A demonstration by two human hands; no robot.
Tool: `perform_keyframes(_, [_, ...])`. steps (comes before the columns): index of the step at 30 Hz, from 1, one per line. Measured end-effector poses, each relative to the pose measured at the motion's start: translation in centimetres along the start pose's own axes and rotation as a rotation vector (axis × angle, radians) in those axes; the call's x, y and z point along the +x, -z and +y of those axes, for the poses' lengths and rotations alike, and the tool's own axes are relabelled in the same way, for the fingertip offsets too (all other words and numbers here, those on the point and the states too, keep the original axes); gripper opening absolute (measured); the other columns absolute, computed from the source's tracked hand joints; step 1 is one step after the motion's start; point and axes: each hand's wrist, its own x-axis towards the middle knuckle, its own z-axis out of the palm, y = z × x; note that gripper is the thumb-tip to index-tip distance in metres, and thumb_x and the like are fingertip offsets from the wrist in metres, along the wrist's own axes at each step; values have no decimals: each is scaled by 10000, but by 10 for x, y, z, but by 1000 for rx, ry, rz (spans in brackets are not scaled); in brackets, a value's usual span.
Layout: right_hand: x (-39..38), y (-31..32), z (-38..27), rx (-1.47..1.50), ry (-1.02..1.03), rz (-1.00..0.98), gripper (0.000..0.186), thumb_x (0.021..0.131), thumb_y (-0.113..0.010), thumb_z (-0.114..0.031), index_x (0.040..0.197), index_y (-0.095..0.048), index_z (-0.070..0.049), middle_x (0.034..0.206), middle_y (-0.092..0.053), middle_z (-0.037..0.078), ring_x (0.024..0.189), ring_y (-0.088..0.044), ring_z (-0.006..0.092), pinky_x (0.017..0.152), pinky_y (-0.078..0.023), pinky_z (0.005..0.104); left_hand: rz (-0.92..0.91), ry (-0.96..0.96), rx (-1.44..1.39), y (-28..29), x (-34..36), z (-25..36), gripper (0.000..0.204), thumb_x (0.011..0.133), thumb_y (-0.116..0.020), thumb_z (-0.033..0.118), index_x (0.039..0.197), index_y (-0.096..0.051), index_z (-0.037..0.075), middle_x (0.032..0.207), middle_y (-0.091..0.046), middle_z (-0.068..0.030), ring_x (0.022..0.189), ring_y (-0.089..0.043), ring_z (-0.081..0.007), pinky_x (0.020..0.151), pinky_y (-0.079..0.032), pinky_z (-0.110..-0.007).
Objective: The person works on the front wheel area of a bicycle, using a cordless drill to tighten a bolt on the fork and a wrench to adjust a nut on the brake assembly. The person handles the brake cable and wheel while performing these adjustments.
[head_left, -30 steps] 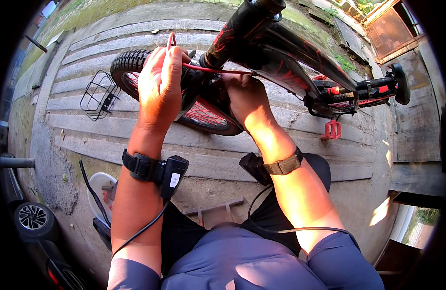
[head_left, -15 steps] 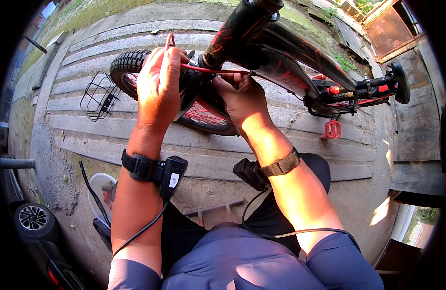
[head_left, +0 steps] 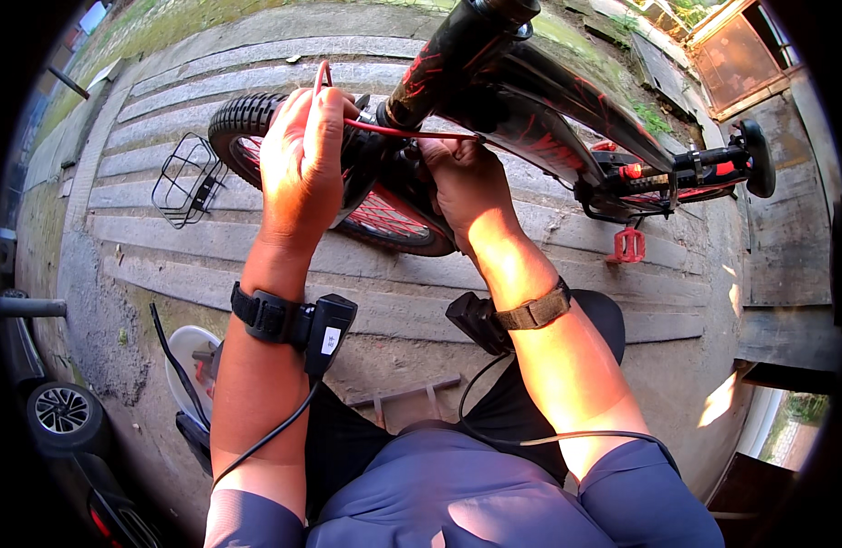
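My left hand [head_left: 302, 173] is closed on a thin red cable [head_left: 394, 132], which loops up above the fingers and runs across a black-and-red bicycle frame [head_left: 540, 119]. My right hand [head_left: 462, 192] is closed just below the head tube [head_left: 421, 68], right under the cable; what its fingertips grip is hidden in shadow. Both hands are at the front fork, over the front wheel [head_left: 234, 128] with its red spokes and knobbly tyre. A red pedal [head_left: 628, 244] and the black saddle [head_left: 757, 160] are to the right.
A black wire basket [head_left: 202, 192] lies on the grooved concrete to the left. A white bucket [head_left: 179, 365] is beside my left forearm, and a dark car wheel [head_left: 62, 411] shows at lower left. Weathered boards [head_left: 777, 237] and a rusty panel [head_left: 731, 59] line the right side.
My right hand's thumb lifted into view half a second ago and is now tucked back in among the curled fingers. My left hand has stayed in place on the cable.
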Motion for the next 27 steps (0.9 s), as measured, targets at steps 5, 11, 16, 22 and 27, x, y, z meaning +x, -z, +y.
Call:
perform_keyframes(5, [-9, 4, -15, -90, 48, 6, 348, 962, -552, -323, 815, -676, -34, 705, -681, 145, 693, -659, 301, 697, -495, 397, 2, 14, -4, 0, -1, 1, 410, 1057, -418, 295, 862, -617, -6, 930, -641, -93, 840, -571, -184, 825, -459, -293])
perform_keyframes(11, [-2, -7, 2, 233, 109, -32, 333, 949, -598, -299, 828, -675, 2, 712, -707, 72, 682, -624, 122, 668, -475, 328, 36, 9, -49, -4, -1, 3, 374, 1044, -424, 281, 830, -587, 22, 808, -581, -103, 803, -550, -273, 801, -442, -363])
perform_keyframes(16, [-7, -1, -7, 174, 52, -59, 335, 950, -594, -284, 797, -658, 7, 711, -708, 68, 690, -613, 104, 672, -471, 310, 43, 8, -58, -3, -1, 1, 370, 1043, -425, 279, 831, -586, 21, 808, -581, -103, 801, -550, -271, 801, -444, -364])
perform_keyframes(22, [-5, 4, -7, -4, 30, -46, 328, 958, -574, -273, 806, -662, 4, 710, -704, 61, 700, -606, 88, 677, -471, 304, -28, 43, -24, 2, -1, -3, 409, 1061, -435, 310, 901, -635, -9, 995, -665, -66, 863, -569, -120, 840, -460, -249])
perform_keyframes(27, [-11, -2, -8, 196, 112, -52, 325, 955, -581, -280, 834, -676, 7, 700, -697, 53, 694, -598, 84, 671, -467, 308, -23, 32, -12, 2, -1, -3, 411, 1061, -435, 313, 907, -637, -9, 994, -665, -66, 861, -568, -118, 841, -460, -248])
